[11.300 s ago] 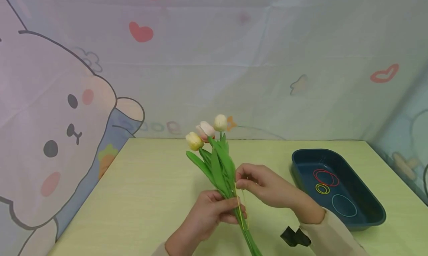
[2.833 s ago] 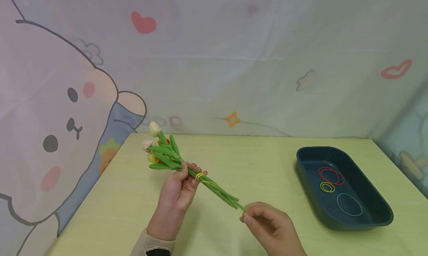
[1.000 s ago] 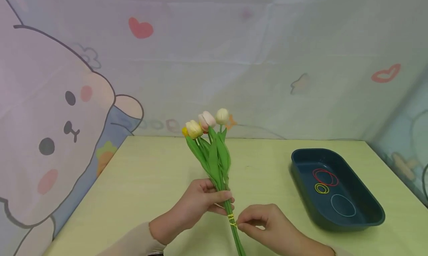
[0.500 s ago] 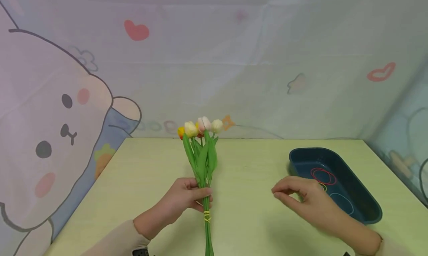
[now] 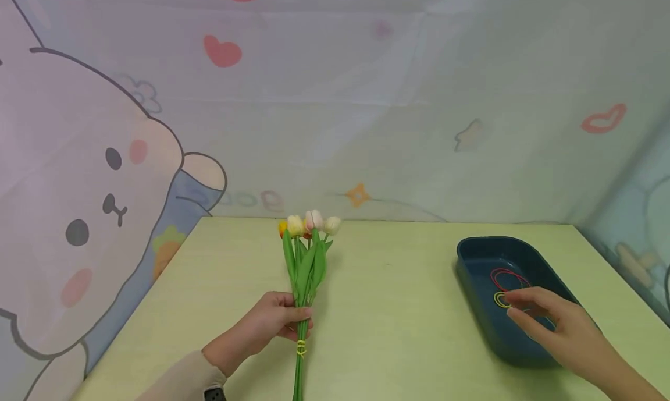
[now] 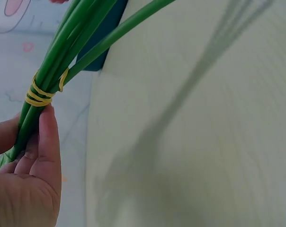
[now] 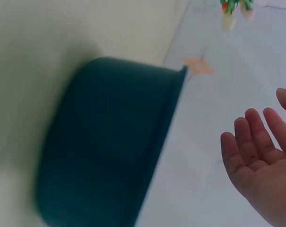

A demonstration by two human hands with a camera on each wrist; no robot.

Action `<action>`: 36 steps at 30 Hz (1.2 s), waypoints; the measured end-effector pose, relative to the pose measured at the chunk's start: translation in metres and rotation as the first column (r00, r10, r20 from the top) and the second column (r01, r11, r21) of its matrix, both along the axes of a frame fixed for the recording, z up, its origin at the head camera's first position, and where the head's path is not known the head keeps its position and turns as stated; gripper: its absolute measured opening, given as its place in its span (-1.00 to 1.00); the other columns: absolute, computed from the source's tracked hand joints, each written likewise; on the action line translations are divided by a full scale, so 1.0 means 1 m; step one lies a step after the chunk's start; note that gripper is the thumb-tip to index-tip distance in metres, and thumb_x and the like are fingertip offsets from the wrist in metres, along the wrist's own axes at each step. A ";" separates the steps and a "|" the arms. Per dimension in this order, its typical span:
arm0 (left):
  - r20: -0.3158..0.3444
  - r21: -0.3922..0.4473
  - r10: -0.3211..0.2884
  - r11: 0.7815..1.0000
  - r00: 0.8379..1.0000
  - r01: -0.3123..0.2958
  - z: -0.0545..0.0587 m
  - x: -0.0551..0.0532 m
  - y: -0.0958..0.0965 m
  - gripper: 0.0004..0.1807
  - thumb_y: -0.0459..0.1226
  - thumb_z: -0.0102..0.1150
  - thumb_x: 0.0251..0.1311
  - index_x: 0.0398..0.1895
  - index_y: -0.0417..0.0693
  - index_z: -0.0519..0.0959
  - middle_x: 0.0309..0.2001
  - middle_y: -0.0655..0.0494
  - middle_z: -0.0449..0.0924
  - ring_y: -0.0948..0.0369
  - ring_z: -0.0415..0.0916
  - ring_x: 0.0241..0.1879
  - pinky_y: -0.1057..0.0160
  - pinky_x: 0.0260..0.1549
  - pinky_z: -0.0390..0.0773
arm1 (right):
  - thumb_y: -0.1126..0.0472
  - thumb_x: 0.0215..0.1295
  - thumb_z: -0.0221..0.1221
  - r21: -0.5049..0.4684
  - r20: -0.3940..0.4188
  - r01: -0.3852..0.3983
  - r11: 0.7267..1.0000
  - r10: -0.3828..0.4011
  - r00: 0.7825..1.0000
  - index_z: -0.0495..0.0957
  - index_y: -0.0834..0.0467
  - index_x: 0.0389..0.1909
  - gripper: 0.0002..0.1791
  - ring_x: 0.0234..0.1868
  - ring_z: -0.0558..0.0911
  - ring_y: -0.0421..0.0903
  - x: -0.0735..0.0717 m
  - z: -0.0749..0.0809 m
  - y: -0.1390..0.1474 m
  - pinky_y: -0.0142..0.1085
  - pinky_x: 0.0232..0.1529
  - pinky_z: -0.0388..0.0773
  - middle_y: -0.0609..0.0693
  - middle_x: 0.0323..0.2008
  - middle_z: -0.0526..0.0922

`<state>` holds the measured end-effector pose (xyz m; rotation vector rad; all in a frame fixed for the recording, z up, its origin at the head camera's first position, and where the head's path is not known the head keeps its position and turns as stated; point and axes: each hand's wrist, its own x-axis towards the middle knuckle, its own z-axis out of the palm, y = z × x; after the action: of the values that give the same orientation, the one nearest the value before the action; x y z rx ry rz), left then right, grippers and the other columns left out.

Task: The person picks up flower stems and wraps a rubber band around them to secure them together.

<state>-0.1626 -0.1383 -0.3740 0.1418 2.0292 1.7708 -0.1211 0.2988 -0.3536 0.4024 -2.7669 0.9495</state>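
Note:
My left hand [image 5: 269, 322] grips a bunch of tulips [image 5: 306, 267] by the green stems, heads up, in white, pink, yellow and orange. Below the hand in the head view, a yellow rubber band [image 5: 300, 348] is wound round the stems in several turns; the left wrist view shows the band [image 6: 38, 97] close by the fingertips, with one stem splaying outward. My right hand [image 5: 560, 325] hovers over the dark blue tray [image 5: 484, 331], fingers relaxed and apart, holding nothing. Yellow rubber bands [image 5: 499, 300] lie in the tray just beyond its fingertips.
Red rubber bands [image 5: 502, 279] also lie in the tray, and a pale green one is partly hidden by the right hand. The tray stands at the right of the pale table [image 5: 398, 308]. A printed cloth [image 5: 335, 98] hangs behind the table.
Earlier the right hand worked the yellow band round the stems; it has since let go and moved right to the tray, its fingers spreading. The left hand has shifted left and lowered the bouquet.

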 end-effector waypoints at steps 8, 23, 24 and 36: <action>0.054 0.015 0.010 1.000 0.999 -0.011 -0.026 -0.005 -0.008 -0.72 -0.31 0.08 0.17 -0.27 -0.47 0.46 -0.55 0.11 0.59 0.27 0.56 -0.55 0.34 -0.55 0.59 | -0.02 0.29 0.02 0.054 0.146 0.068 0.996 -0.075 0.987 0.46 -0.04 -0.06 -0.73 -0.28 0.48 -0.47 0.007 -0.031 0.025 -0.48 -0.42 0.50 -0.14 -0.19 0.57; 0.143 0.029 0.010 0.999 0.990 -0.014 -0.052 -0.009 -0.011 -0.76 -0.27 0.08 0.18 -0.32 -0.36 0.47 -0.56 0.10 0.58 0.28 0.55 -0.56 0.31 -0.52 0.62 | -0.17 0.22 0.00 0.072 0.326 0.059 0.996 -0.079 0.942 0.47 0.03 -0.04 -0.56 -0.27 0.49 -0.42 0.012 -0.050 0.026 -0.48 -0.36 0.53 -0.11 -0.15 0.54; 0.147 0.033 0.011 0.999 0.989 -0.016 -0.053 -0.009 -0.011 -0.76 -0.27 0.08 0.18 -0.32 -0.36 0.46 -0.56 0.10 0.58 0.28 0.56 -0.55 0.30 -0.51 0.63 | -0.16 0.22 0.01 0.072 0.315 0.058 0.996 -0.078 0.946 0.48 0.02 -0.05 -0.59 -0.28 0.48 -0.43 0.013 -0.050 0.025 -0.49 -0.36 0.53 -0.13 -0.17 0.55; 0.164 0.016 0.003 1.000 0.987 -0.005 -0.058 -0.010 -0.015 -0.73 -0.26 0.08 0.19 -0.31 -0.39 0.48 -0.56 0.09 0.60 0.24 0.58 -0.53 0.27 -0.47 0.64 | -0.13 0.21 0.05 0.080 0.248 0.068 0.994 -0.086 0.965 0.54 -0.09 -0.20 -0.73 -0.36 0.45 -0.43 0.016 -0.053 0.019 -0.50 -0.40 0.52 -0.22 -0.29 0.58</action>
<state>-0.1728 -0.1529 -0.4317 -0.0033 1.9007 1.7410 -0.1054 0.3181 -0.4066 0.1937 -3.0254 0.9456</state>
